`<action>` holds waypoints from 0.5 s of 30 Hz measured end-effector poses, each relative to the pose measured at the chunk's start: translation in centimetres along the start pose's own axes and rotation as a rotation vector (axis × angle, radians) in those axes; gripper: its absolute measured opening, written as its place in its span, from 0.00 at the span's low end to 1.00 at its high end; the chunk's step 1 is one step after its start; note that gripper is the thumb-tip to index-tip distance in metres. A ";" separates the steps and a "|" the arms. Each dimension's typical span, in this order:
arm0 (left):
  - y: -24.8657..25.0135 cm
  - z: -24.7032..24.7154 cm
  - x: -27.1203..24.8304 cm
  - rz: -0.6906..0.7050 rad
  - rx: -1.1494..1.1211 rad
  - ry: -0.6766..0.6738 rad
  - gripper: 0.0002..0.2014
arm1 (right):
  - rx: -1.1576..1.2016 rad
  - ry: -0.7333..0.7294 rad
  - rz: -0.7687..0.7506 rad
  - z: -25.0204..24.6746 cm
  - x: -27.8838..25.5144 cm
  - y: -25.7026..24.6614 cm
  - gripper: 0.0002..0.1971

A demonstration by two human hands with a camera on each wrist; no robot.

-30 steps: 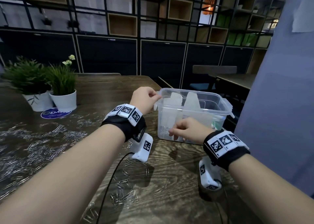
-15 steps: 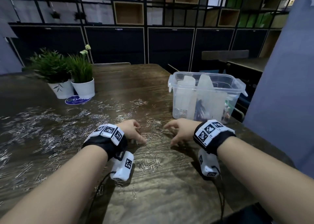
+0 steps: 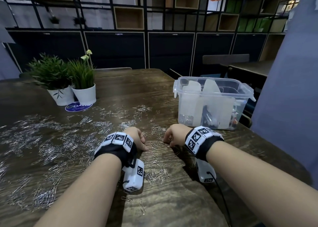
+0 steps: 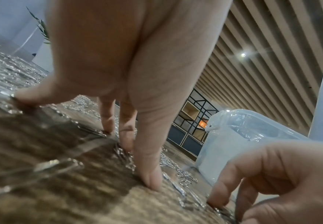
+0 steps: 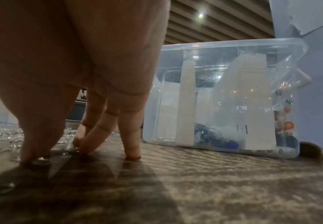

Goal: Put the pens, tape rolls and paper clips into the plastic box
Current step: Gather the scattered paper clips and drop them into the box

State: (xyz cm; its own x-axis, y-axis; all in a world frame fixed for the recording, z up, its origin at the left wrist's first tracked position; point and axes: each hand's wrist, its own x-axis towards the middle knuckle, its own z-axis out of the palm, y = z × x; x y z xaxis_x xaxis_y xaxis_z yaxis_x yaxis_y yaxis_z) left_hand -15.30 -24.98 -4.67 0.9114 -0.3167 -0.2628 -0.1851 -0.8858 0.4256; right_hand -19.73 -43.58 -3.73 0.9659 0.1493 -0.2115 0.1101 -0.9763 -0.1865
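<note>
Left hand: fingers pointing down, fingertips pressed on the wooden table among loose paper clips. Fingers fairly straight; whether any clip is pinched cannot be told.

Right hand: close beside the left, a narrow strip of clip-strewn tabletop between them. Thumb and first fingers drawn together at the table surface over a few clips; little finger set down apart. Whether a clip is actually gripped cannot be told.

Paper clips: silver wire, scattered thickly to the left of the left hand and ahead of both hands; a small heap between the wrists; a few singles nearer the body.

Plastic box: clear, lid off, white side latches, ahead and to the right of the right hand, near the table's right edge. White dividers upright inside; pens lying low in the middle section, coloured round caps in the right section, a few clips at the left bottom.

Open room: bare wood right of the right hand and toward the near edge.

Two potted plants: white pots, far ahead-left of the left hand, standing on a blue round sticker whose writing is unreadable.

Wristbands: black-and-white square markers.
</note>
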 end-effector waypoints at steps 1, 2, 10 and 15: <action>-0.1 0.0 0.2 -0.003 0.000 0.004 0.12 | -0.007 0.001 0.009 0.0 0.2 0.0 0.14; -0.2 0.0 0.3 -0.010 0.009 0.010 0.12 | -0.015 0.007 0.014 0.1 0.4 0.0 0.12; -0.2 0.0 0.8 -0.059 0.048 0.045 0.10 | -0.002 0.028 0.084 0.2 1.6 0.4 0.11; -0.1 -0.1 0.5 -0.082 0.090 0.029 0.15 | -0.016 0.017 0.129 0.3 1.8 0.3 0.06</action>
State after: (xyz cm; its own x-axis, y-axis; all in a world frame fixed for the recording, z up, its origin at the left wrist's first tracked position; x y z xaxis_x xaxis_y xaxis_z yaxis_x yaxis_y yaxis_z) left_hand -14.78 -25.07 -4.76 0.9348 -0.2334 -0.2678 -0.1406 -0.9354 0.3244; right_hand -18.02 -43.53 -4.45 0.9762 0.0196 -0.2160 -0.0118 -0.9897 -0.1429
